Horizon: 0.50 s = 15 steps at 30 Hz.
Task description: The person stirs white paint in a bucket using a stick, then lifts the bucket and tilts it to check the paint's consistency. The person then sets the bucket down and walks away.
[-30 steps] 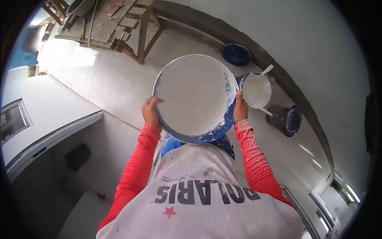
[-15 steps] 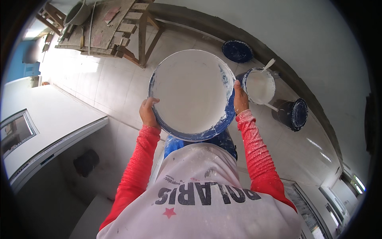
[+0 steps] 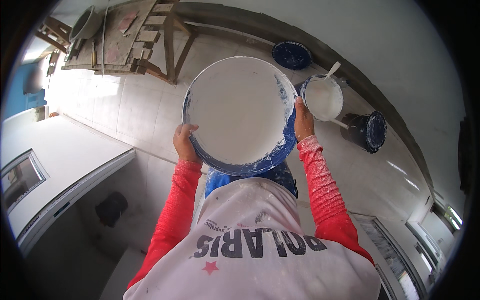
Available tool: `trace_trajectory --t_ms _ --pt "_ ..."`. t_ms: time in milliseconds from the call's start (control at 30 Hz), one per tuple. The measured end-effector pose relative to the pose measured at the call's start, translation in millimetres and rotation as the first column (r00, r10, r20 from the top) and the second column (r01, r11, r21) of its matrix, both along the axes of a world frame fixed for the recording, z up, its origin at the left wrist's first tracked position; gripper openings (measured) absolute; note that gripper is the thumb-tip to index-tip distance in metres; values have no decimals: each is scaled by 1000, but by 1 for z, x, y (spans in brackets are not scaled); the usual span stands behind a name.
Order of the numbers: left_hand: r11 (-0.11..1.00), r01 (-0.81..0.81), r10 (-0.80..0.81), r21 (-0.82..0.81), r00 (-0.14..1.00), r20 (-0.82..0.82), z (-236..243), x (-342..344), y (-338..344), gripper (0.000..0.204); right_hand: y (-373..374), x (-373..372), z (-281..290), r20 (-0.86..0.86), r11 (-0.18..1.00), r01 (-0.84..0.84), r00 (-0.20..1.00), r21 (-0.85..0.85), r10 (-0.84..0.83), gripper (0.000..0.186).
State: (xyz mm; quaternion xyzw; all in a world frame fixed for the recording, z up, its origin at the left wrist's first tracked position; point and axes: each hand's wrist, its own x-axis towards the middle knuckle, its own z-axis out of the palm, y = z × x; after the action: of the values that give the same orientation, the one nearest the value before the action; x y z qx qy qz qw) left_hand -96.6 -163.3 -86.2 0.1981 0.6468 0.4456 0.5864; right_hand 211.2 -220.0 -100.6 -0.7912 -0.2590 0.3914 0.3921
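Between my hands I hold a large blue bucket (image 3: 272, 159), its wide mouth facing up toward me. White, paint-like material fills the view inside it and smears the rim. My left hand (image 3: 185, 142) grips the left side, thumb hooked over the rim. On the opposite side my right hand (image 3: 303, 120) is closed on the rim, its palm side hidden against the wall. Beyond my right hand a smaller bucket (image 3: 324, 98) holds white material, with a pale handle or stick (image 3: 333, 70) at its edge.
A dark blue lid (image 3: 292, 55) lies by the far wall. To the right is a dark bucket with a lid (image 3: 374, 132). A wooden workbench (image 3: 120, 37) carries a grey basin (image 3: 86, 24) at the upper left. Another dark bucket (image 3: 111, 208) stands lower left, past a white partition (image 3: 75, 160).
The large bucket looks slightly higher and tipped a little more toward me. Both hands keep their hold. The surroundings have shifted slightly with my head.
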Motion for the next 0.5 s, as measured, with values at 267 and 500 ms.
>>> trace_trajectory --t_ms 267,500 --pt "993 113 -112 28 993 -48 -13 10 -22 17 -56 -1 -13 69 998 64 996 -5 -63 79" --pt "986 134 -117 103 980 -159 -11 9 -8 22 -33 12 -22 -29 998 43 999 37 -42 75"
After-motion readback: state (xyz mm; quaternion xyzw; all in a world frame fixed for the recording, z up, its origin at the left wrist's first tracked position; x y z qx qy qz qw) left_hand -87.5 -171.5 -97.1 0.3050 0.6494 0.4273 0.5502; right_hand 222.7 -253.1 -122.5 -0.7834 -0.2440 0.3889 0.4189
